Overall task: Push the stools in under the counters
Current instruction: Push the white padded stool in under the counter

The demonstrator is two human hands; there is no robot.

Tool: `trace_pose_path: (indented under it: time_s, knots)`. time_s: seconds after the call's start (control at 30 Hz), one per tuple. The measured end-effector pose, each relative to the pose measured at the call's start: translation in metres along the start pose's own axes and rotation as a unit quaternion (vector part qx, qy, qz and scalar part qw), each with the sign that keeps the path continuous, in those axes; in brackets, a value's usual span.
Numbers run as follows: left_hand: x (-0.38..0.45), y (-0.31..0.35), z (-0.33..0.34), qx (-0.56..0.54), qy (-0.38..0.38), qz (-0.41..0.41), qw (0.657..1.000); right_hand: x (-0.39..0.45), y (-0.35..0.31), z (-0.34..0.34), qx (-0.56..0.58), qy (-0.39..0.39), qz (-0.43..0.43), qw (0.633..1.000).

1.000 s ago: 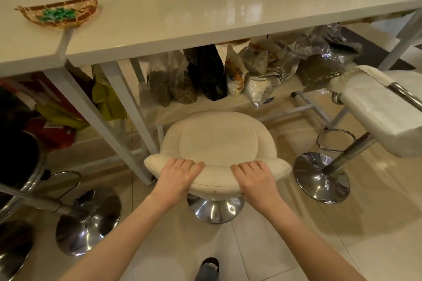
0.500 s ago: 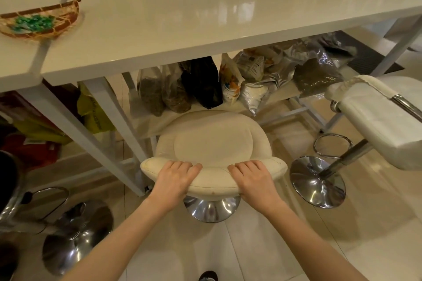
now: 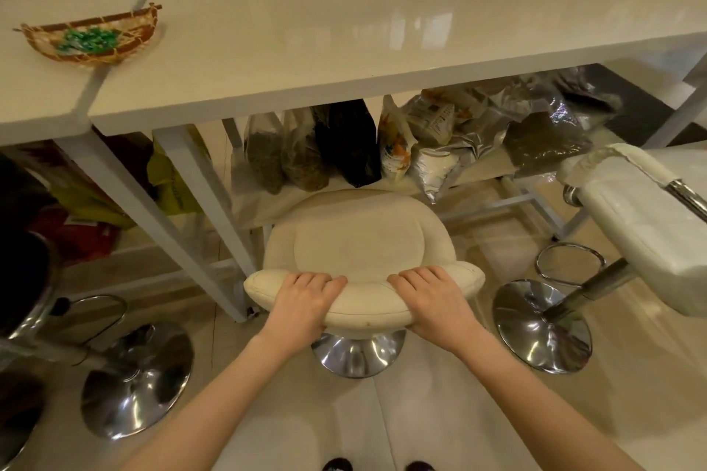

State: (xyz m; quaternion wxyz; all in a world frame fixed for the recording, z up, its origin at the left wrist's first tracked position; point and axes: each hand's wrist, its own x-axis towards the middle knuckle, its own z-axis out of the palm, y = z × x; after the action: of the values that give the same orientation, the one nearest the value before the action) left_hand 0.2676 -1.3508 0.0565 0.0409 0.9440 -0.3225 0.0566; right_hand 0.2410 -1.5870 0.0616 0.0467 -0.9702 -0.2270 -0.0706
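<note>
While both hands grasp its near backrest, left hand point(image 3: 302, 304) and right hand point(image 3: 436, 302) side by side, the stool point(image 3: 361, 241) stands partly under the bench point(image 3: 382, 34).

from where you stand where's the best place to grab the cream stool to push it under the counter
Grip the low curved backrest, coming from behind, the side away from the counter. It wraps the rear of the cream stool as a padded rim, so fingers can curl over its top. The left hand and right hand hold it that way, spread apart, which should help it roll in straight.
</note>
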Motion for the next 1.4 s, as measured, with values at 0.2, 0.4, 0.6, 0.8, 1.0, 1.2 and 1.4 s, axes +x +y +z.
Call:
trace_pose_path:
  time_s: [0.2, 0.4, 0.6, 0.8, 1.0, 1.2, 1.4]
  knots:
    - [0.012, 0.047, -0.002, 0.024, 0.012, -0.066, 0.997, -0.005, 0.041, -0.013, 0.014, -0.04, -0.052, 0.998]
    - [0.027, 0.081, -0.003, 0.028, 0.001, -0.135, 0.99, -0.003, 0.075, -0.021, 0.014, -0.07, -0.095, 0.993]
    - [0.033, 0.095, -0.007, 0.057, -0.044, -0.181, 0.981, -0.003, 0.089, -0.022, 0.018, -0.076, -0.125, 0.989]
    - [0.034, 0.1, -0.008, 0.075, -0.039, -0.195, 0.977, -0.004, 0.094, -0.019, 0.019, -0.073, -0.137, 0.988]
    - [0.038, 0.11, -0.023, 0.045, -0.117, -0.23, 0.965, -0.006, 0.093, -0.026, 0.051, -0.076, -0.141, 0.986]
    - [0.039, 0.113, -0.03, -0.047, -0.14, -0.249, 0.957, -0.02, 0.096, -0.047, 0.143, -0.079, -0.098, 0.982]
    - [0.067, 0.13, -0.038, -0.118, -0.101, -0.172, 0.973, -0.061, 0.125, -0.08, 0.166, 0.01, 0.028, 0.986]
